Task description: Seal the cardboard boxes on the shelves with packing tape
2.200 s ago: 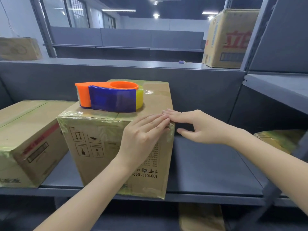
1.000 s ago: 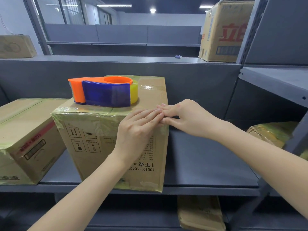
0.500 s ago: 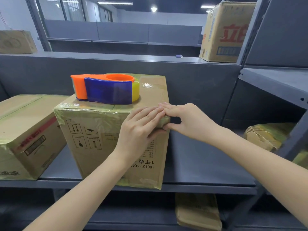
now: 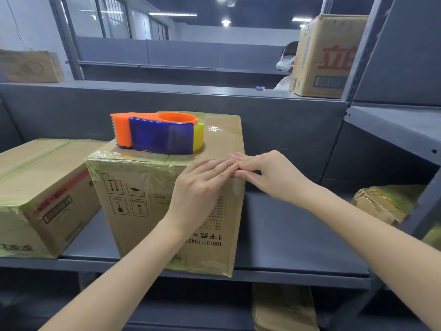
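Note:
A taped cardboard box (image 4: 143, 211) stands on the grey shelf (image 4: 298, 235), its front corner over the shelf edge. On its top lies an orange and blue tape dispenser (image 4: 155, 133) with a yellow roll. My left hand (image 4: 200, 187) lies flat against the box's front face near the top right corner, fingers straight. My right hand (image 4: 267, 172) reaches in from the right, and its straight fingers press the same top right corner. The fingertips of both hands meet there.
A second taped box (image 4: 35, 194) sits to the left on the same shelf. A crumpled taped box (image 4: 386, 201) lies at the right behind a shelf upright (image 4: 427, 204). Another box (image 4: 324, 56) stands on the upper ledge, a person behind it. More cardboard (image 4: 284, 306) lies on the shelf below.
My right hand's fingers curled round the box's top right corner half a second ago and now lie straighter on it. My left hand stayed flat on the front face.

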Action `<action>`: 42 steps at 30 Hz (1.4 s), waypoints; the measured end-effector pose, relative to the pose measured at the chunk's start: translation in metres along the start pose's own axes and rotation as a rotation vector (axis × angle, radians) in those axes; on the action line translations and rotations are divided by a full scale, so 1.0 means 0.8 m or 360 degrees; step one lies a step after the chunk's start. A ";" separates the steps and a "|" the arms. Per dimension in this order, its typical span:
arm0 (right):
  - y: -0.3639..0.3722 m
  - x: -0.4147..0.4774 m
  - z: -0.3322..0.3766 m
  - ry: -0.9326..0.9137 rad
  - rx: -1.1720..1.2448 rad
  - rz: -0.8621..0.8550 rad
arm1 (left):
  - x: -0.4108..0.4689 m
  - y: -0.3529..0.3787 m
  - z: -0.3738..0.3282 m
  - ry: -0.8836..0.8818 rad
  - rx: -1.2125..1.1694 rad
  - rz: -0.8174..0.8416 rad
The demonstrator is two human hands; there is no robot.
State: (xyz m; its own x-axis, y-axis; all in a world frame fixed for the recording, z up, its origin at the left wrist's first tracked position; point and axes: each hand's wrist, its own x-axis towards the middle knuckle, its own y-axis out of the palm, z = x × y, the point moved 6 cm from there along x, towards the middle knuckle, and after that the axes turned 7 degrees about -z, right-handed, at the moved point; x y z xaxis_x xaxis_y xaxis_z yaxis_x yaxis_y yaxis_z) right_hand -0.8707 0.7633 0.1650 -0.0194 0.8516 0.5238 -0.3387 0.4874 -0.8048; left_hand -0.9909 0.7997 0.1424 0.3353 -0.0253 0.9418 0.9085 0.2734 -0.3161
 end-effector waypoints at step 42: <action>0.064 -0.067 0.072 0.0750 -0.0101 -0.0613 | -0.116 -0.175 0.124 -0.0748 -0.0254 0.0402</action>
State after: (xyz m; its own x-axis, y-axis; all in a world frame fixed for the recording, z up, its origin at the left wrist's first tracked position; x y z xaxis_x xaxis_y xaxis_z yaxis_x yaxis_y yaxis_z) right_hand -0.9411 0.7314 0.1114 0.5164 0.5987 0.6123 -0.1819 0.7753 -0.6048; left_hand -1.1742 0.8589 0.1104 0.4334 0.4637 0.7727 0.8531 0.0653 -0.5177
